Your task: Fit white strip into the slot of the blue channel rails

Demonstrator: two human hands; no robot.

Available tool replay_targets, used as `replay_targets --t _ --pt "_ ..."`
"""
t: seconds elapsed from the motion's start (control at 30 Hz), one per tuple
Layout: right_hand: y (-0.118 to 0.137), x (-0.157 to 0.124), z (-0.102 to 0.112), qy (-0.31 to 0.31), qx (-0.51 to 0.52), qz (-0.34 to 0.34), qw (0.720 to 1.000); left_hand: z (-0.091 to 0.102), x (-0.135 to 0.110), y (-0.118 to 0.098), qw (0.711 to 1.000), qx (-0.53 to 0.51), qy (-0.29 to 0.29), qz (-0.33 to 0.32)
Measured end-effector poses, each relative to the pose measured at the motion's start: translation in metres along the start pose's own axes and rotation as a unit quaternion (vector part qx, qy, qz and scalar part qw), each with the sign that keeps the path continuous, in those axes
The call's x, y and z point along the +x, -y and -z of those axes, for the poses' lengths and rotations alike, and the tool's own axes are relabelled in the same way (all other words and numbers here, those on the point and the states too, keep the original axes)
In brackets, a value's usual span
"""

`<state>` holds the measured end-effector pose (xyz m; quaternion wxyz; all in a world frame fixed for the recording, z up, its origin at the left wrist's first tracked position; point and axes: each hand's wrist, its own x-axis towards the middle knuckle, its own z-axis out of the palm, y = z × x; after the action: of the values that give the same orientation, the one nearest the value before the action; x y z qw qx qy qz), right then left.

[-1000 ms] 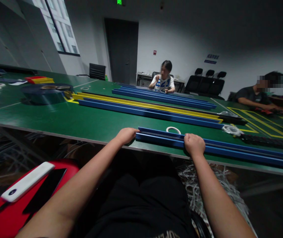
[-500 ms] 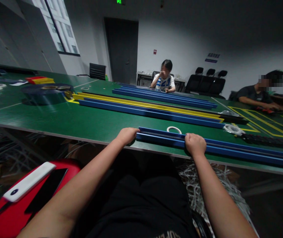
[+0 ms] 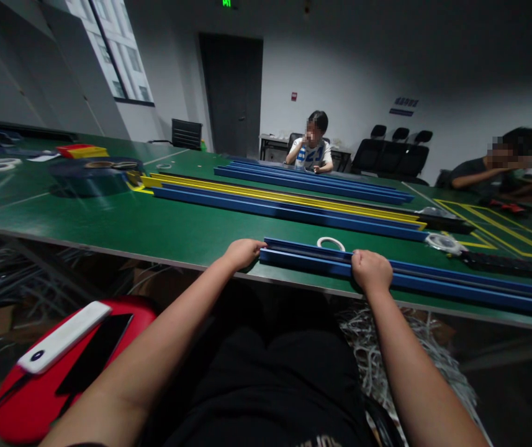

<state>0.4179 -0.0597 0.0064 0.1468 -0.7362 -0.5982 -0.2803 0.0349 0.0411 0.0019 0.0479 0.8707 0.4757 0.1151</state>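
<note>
On one table [image 3: 191, 233], left grip [image 3: 243, 253] and right grip [image 3: 372, 271] hold one blue channel [image 3: 310, 261] near one ring [image 3: 329, 239].

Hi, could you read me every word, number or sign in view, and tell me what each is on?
"21": seated person's white shirt; the character before it is unclear.
Lettering on the black clothing: cut off by the picture's bottom edge, unreadable.
Wall lettering: too blurred.
Small red sign: too small.
Green lit sign: cut off, unreadable.
Nearest blue rail: no lettering visible.
</note>
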Motion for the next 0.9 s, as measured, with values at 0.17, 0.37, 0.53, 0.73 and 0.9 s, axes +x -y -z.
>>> replay_targets --t 0.17,0.37,0.53,0.73,0.9 --pt "-0.0020 0.0008 -0.0026 -0.002 0.005 0.007 1.000 0.0011 0.0003 -0.0034 0.999 -0.046 0.013 0.024" --pt "-0.0017 0.0000 -0.0026 -0.007 0.007 0.008 1.000 0.0031 0.0036 -0.0015 0.993 -0.110 0.040 0.025" --pt "-0.0008 -0.0006 -0.0004 -0.006 0.004 0.009 1.000 0.0005 0.0071 0.0019 0.988 -0.146 0.049 0.023" --pt "-0.0008 -0.0004 0.0001 -0.001 0.005 0.009 1.000 -0.0023 0.0059 0.0005 0.987 -0.149 0.052 0.025" --pt "-0.0018 -0.0006 -0.0012 -0.003 0.001 0.011 1.000 -0.0014 0.0057 -0.0007 0.988 -0.143 0.059 0.024"
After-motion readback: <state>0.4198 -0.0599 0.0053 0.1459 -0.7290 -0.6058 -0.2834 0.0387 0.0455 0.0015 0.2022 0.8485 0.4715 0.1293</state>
